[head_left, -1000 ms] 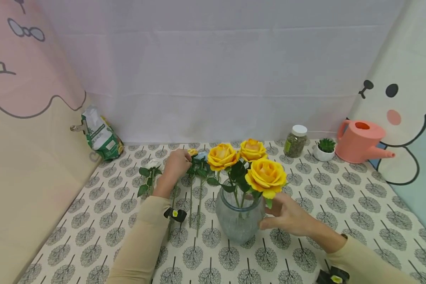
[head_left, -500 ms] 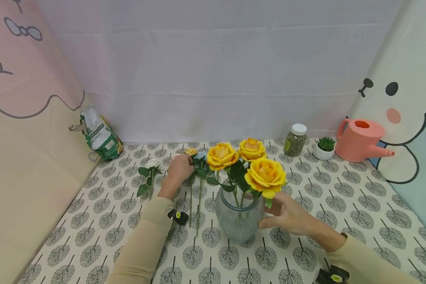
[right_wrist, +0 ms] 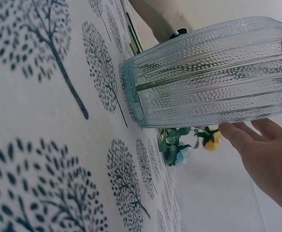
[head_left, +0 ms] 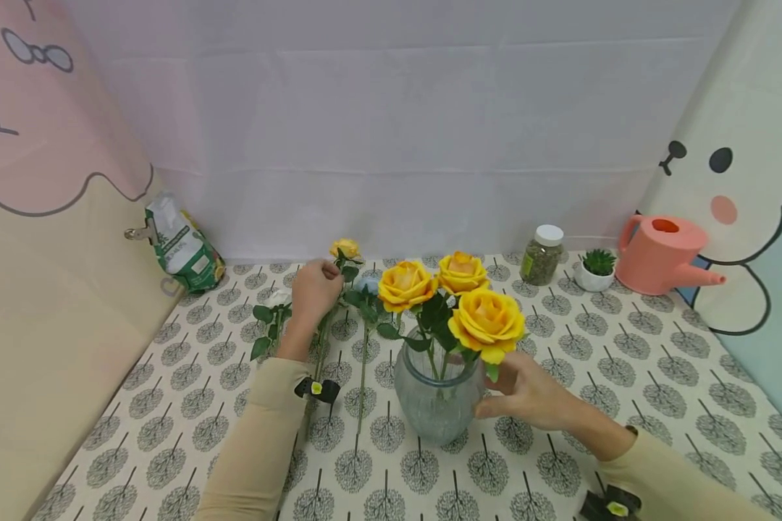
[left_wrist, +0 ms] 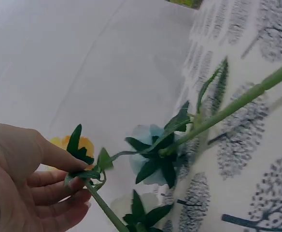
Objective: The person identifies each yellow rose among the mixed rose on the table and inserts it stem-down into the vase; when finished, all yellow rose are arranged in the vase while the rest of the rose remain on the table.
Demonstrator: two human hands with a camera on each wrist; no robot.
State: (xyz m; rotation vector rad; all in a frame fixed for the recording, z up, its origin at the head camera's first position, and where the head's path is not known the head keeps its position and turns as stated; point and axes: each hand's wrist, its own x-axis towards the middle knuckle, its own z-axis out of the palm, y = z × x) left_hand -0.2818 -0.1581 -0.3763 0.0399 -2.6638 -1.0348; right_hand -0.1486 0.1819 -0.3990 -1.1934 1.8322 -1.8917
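Observation:
My left hand [head_left: 316,293] pinches the stem of a yellow rose [head_left: 345,250] just below its head, and the bloom is raised at the far side of the table. In the left wrist view, thumb and fingertips meet on its green stem [left_wrist: 105,207]. Beside it a pale blue rose [left_wrist: 153,164] shows its green underside. My right hand [head_left: 528,394] grips the side of a ribbed, bluish glass vase [head_left: 438,405], fingers partly hidden behind flowers and glass. Several yellow roses [head_left: 489,323] stand upright in that vase, one stem visible through its wall in the right wrist view.
White roses [head_left: 279,298] lie left of my left arm. Along the back stand a clipped green-and-white bag [head_left: 189,250], a white-lidded jar [head_left: 542,257], a small potted succulent [head_left: 596,271] and a coral watering can [head_left: 666,257]. A tree-print cloth [head_left: 358,474] covers the table.
My left hand has lifted the yellow rose, so its bloom now stands higher and slightly left. The right hand and vase have stayed in place.

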